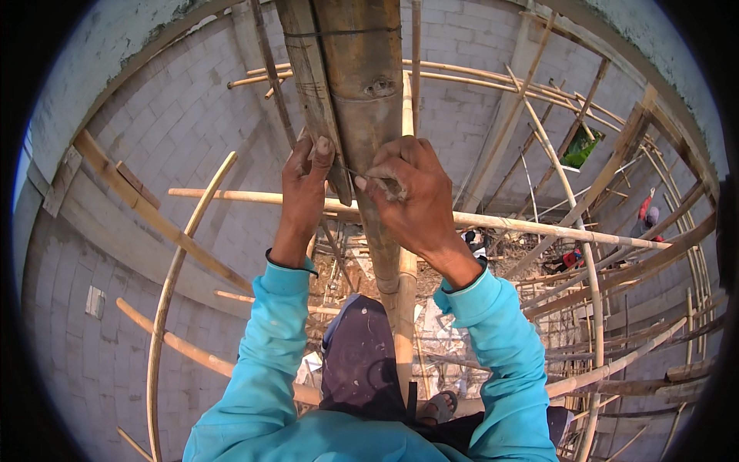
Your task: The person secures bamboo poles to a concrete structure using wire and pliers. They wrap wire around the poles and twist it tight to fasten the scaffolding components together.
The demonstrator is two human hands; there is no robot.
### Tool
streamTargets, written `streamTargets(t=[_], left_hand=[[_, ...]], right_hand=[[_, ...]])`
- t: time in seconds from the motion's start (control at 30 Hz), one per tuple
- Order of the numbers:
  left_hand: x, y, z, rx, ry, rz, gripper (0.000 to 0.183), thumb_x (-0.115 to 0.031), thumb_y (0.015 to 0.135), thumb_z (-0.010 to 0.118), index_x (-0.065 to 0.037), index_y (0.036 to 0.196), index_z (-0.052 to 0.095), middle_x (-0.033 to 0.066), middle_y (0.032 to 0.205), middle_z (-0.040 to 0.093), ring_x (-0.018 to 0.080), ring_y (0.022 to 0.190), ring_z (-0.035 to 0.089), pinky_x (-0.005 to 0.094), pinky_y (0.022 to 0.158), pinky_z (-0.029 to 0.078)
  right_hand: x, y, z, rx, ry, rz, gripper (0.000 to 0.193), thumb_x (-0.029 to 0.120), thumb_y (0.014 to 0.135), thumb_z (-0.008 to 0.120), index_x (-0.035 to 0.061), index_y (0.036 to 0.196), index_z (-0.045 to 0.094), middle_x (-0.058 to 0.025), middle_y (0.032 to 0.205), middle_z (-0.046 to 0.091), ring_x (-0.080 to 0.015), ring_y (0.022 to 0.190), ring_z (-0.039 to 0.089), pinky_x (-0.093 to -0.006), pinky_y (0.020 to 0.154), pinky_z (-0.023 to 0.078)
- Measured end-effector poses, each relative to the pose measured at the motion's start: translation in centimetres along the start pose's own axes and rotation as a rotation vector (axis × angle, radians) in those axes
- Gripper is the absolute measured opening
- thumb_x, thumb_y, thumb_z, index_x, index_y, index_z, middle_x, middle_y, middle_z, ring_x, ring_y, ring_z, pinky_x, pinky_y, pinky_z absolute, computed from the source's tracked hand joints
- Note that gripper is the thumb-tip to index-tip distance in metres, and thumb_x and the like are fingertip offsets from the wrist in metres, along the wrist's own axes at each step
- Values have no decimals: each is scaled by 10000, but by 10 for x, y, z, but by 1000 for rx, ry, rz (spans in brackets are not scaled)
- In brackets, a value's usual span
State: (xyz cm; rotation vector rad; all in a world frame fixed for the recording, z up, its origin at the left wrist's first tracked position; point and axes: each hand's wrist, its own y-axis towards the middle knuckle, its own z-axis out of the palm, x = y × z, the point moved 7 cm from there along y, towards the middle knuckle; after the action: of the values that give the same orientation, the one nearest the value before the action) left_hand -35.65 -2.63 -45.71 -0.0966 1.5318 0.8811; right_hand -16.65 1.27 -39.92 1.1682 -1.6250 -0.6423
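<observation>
A thick brown bamboo pole (369, 115) runs away from me, with a wooden plank (314, 85) lying along its left side. Farther up, a dark wire band (342, 32) wraps around both. My left hand (302, 196) is closed at the plank's left edge, thumb and fingertips pinched on a thin wire. On the pole's right side, my right hand (416, 192) has its fingers curled and pinches the same thin wire, which crosses the pole between my hands. Much of the wire is hidden by my fingers.
Bamboo scaffold poles surround me, including a horizontal one (539, 225) under my hands and an upright one (406, 323) beside my knee. Grey block walls (138, 115) stand around. Debris-strewn ground lies far below. Another person (645, 223) is at the far right.
</observation>
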Motion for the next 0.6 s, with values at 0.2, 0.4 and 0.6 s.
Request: streamTargets(t=[0.2,0.4,0.6], left_hand=[[3,-3,6,44,-210,3,507,-360,1101,486,21,1436,500,107,1318,626,205,1166,602,361,990,498],[17,-6,13,0,-469,33,528,-359,1095,478,38,1443,478,137,1378,587,246,1243,569,403,1046,466],[13,-2,12,111,-629,-9,549,-253,1085,497,76,1511,388,170,1491,516,257,1368,498,432,1181,371]], right_hand=[[15,-7,8,38,-64,-99,164,38,756,830,47,858,702,-59,980,645,-258,951,624,-390,783,535],[-6,-14,4,7,7,-30,183,48,747,845,37,873,714,-63,993,654,-263,960,630,-390,775,529],[-12,-16,7,-21,106,4,215,55,718,804,68,903,695,-75,1015,628,-303,971,614,-420,809,532]])
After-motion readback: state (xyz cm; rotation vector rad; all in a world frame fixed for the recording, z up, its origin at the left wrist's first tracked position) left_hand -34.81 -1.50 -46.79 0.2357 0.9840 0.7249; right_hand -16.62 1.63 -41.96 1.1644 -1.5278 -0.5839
